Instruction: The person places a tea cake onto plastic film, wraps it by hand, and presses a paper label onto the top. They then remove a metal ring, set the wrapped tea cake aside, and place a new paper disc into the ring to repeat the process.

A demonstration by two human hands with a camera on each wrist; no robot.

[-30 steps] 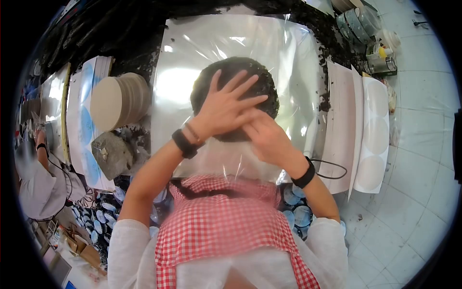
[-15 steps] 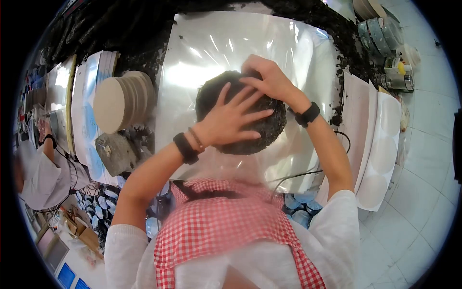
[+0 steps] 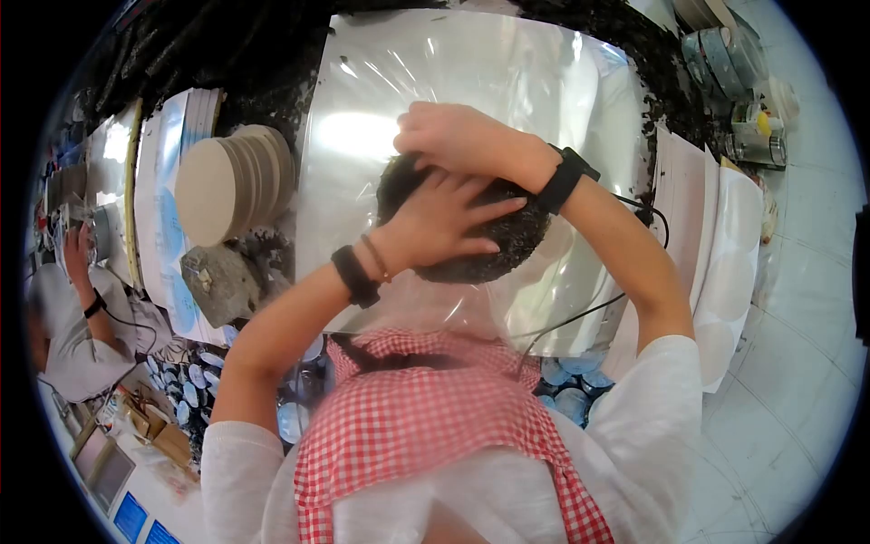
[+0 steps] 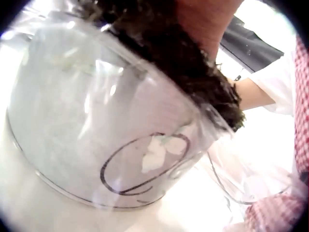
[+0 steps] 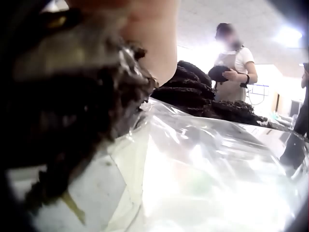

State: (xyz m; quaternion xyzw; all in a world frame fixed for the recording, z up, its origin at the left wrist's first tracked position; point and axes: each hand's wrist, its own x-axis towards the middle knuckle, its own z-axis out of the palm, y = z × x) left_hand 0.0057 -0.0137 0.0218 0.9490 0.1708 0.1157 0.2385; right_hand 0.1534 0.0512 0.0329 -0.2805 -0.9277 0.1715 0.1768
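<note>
A thick, dark round stack of dried seaweed (image 3: pixel 480 258) lies in the middle of a shiny plastic sheet (image 3: pixel 362 68). My left hand (image 3: pixel 435 218) rests flat on top of it with the fingers spread. Over the far left rim, my right hand (image 3: pixel 462 140) bends its curled fingers down at the stack's edge; the fingertips are mostly hidden. Ragged dark seaweed (image 5: pixel 111 96) shows right beside that hand in the right wrist view. In the left wrist view, the rough seaweed edge (image 4: pixel 193 72) sits above clear plastic (image 4: pixel 72 96) with a drawn oval and white flowers.
Round beige discs (image 3: pixel 204 190) and a grey stone block (image 3: pixel 217 281) stand at the left. Stacks of round-label sheets (image 3: pixel 734 245) lie at the right, with jars (image 3: pixel 759 145) beyond. Dark seaweed piles line the back. Another person (image 5: pixel 232 67) stands across the table holding something dark.
My right hand has gone from the stack's near side, beneath the left hand, round the right to the far left rim. The left hand has stayed spread on top.
</note>
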